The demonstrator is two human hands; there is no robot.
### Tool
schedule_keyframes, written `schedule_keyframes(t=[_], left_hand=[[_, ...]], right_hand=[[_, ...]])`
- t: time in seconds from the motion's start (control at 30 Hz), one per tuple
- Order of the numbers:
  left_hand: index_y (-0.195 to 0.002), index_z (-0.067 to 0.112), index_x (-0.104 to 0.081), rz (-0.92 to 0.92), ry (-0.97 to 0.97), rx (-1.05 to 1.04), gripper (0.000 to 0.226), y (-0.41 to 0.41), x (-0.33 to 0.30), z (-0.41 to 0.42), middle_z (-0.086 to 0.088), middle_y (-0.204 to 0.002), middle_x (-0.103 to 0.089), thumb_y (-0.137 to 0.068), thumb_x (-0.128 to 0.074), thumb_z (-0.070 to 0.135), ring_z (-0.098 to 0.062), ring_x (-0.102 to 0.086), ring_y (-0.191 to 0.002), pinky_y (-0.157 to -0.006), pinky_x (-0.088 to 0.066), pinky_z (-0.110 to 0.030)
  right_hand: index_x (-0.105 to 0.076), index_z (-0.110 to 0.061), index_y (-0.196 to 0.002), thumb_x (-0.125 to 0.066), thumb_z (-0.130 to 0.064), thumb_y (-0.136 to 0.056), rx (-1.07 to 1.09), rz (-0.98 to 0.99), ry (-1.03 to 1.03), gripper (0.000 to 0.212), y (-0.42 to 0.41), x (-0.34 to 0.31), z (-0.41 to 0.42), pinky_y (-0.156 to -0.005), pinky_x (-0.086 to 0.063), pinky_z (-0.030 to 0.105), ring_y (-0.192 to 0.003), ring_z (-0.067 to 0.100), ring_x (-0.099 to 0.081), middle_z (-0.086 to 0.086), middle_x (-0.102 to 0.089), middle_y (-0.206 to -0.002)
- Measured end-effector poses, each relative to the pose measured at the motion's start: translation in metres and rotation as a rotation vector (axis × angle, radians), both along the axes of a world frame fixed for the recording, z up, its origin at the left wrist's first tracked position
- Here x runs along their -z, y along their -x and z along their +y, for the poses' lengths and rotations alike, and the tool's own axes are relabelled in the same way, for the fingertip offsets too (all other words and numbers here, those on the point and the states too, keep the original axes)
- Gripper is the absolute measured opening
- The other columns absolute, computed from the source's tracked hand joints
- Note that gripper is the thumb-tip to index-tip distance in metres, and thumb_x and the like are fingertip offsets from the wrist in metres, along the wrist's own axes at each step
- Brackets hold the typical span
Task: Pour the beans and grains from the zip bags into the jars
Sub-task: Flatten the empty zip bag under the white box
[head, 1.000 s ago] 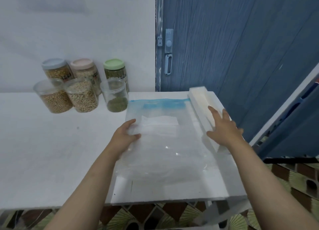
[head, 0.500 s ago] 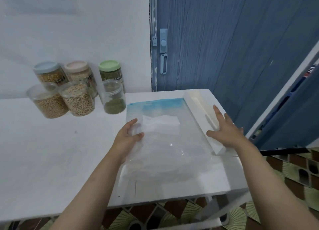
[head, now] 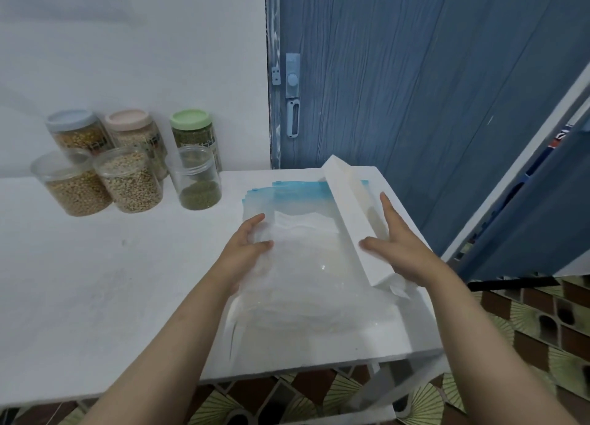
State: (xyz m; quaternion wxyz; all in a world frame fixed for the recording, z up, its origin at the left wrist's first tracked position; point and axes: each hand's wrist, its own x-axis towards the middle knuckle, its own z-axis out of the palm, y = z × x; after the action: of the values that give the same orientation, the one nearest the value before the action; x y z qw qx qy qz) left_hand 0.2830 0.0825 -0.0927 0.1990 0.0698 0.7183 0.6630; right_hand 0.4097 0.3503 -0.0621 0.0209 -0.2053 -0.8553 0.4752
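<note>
A stack of clear, empty-looking zip bags with blue seal strips (head: 303, 265) lies flat on the white desk (head: 95, 281), at about 3 o'clock from the jars. The left hand (head: 245, 249) rests on the stack's left edge, its grip loosely closed on the top sheets with the thumb over them. The right hand (head: 399, 249) has its fingers spread apart against a long white foam block (head: 348, 214) lying tilted across the bags' right side; it presses the block, not clamping it. At 10 o'clock stand three open clear plastic jars (head: 127, 182), two well filled with pale grains, one holding a little green beans, and three lidded jars (head: 127, 131) behind them.

The risk, as I judge it: the slick bags could slide apart and off the desk's near edge if the block is pushed carelessly, and the block itself may tip over the right side.
</note>
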Motion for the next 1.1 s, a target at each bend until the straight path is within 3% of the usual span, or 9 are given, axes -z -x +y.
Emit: schedule_keyframes(t=[0.13, 0.3, 0.43, 0.53, 0.7, 0.77, 0.9, 1.0, 1.1], left_hand=[[-0.14, 0.034, -0.042, -0.108, -0.091, -0.108, 0.054, 0.0, -0.009, 0.02, 0.001, -0.129, -0.055, -0.095, -0.056, 0.008, -0.022, -0.062, -0.099, -0.058, -0.052, -0.025], [-0.141, 0.031, -0.02, -0.25, -0.153, -0.263, 0.068, -0.006, -0.004, 0.038, -0.012, -0.123, -0.053, -0.092, -0.063, 0.014, -0.028, -0.061, -0.089, -0.06, -0.049, -0.033], [-0.137, 0.035, -0.022, -0.016, 0.025, -0.098, 0.064, -0.016, 0.003, 0.044, -0.003, -0.12, -0.051, -0.093, -0.057, 0.005, -0.023, -0.061, -0.088, -0.058, -0.051, -0.024], [-0.132, 0.038, -0.037, 0.171, 0.039, 0.033, 0.06, -0.017, 0.004, 0.042, 0.002, -0.13, -0.046, -0.092, -0.053, -0.005, -0.022, -0.06, -0.096, -0.071, -0.053, -0.021], [-0.132, 0.043, -0.037, 0.146, -0.018, 0.11, 0.062, -0.02, 0.01, 0.047, 0.003, -0.136, -0.043, -0.093, -0.056, -0.002, -0.018, -0.06, -0.104, -0.073, -0.053, -0.019], [-0.132, 0.042, -0.037, 0.127, 0.004, 0.12, 0.062, -0.022, 0.011, 0.052, 0.003, -0.127, -0.047, -0.093, -0.057, -0.001, -0.018, -0.061, -0.097, -0.071, -0.054, -0.021], [-0.129, 0.03, -0.038, 0.164, 0.03, 0.103, 0.06, -0.021, 0.018, 0.058, 0.013, -0.116, -0.043, -0.088, -0.061, -0.007, -0.003, -0.053, -0.092, -0.064, -0.048, -0.008], [-0.125, 0.028, -0.041, 0.175, 0.027, 0.078, 0.06, -0.02, 0.021, 0.051, 0.014, -0.114, -0.046, -0.085, -0.062, -0.011, -0.009, -0.055, -0.091, -0.065, -0.05, -0.014], [-0.119, 0.03, -0.044, 0.224, 0.046, 0.084, 0.062, -0.011, 0.022, 0.033, 0.013, -0.115, -0.048, -0.076, -0.071, -0.006, -0.013, -0.055, -0.095, -0.071, -0.051, -0.019]], right_hand=[[0.007, -0.058, -0.15, -0.065, -0.034, -0.09, 0.049, 0.032, 0.098, 0.096, -0.006, 0.009, 0.01, -0.099, -0.04, 0.036, -0.152, 0.015, -0.012, -0.022, -0.006, -0.163], [0.005, -0.056, -0.152, -0.064, -0.031, -0.091, 0.037, 0.051, 0.059, 0.095, -0.01, 0.014, 0.013, -0.096, -0.041, 0.036, -0.152, 0.012, -0.009, -0.021, -0.006, -0.163], [0.005, -0.047, -0.155, -0.064, -0.027, -0.091, 0.018, 0.092, -0.009, 0.097, -0.012, 0.016, 0.013, -0.111, -0.029, 0.034, -0.153, 0.009, -0.004, -0.014, -0.004, -0.166], [0.004, -0.046, -0.156, -0.064, -0.027, -0.092, 0.0, 0.084, -0.017, 0.096, -0.014, 0.016, 0.014, -0.118, -0.024, 0.037, -0.153, 0.01, -0.004, -0.014, -0.005, -0.166], [0.005, -0.044, -0.156, -0.065, -0.028, -0.091, -0.004, 0.077, -0.075, 0.097, -0.016, 0.013, 0.016, -0.121, -0.016, 0.038, -0.153, 0.011, -0.005, -0.011, -0.004, -0.166], [0.004, -0.043, -0.157, -0.066, -0.026, -0.091, -0.015, 0.092, -0.104, 0.098, -0.016, 0.011, 0.014, -0.121, -0.014, 0.036, -0.152, 0.009, -0.003, -0.011, -0.004, -0.167], [0.003, -0.043, -0.156, -0.066, -0.024, -0.091, -0.044, 0.11, -0.08, 0.097, -0.017, 0.006, 0.013, -0.123, -0.015, 0.04, -0.152, 0.008, -0.005, -0.015, -0.007, -0.165], [0.002, -0.043, -0.157, -0.067, -0.024, -0.09, -0.014, 0.137, -0.088, 0.098, -0.015, 0.004, 0.012, -0.123, -0.015, 0.038, -0.153, 0.011, -0.005, -0.012, -0.007, -0.166], [0.005, -0.046, -0.155, -0.068, -0.029, -0.09, 0.045, 0.122, -0.234, 0.099, -0.01, -0.002, 0.012, -0.118, -0.021, 0.043, -0.152, 0.025, -0.013, -0.004, 0.002, -0.168]])
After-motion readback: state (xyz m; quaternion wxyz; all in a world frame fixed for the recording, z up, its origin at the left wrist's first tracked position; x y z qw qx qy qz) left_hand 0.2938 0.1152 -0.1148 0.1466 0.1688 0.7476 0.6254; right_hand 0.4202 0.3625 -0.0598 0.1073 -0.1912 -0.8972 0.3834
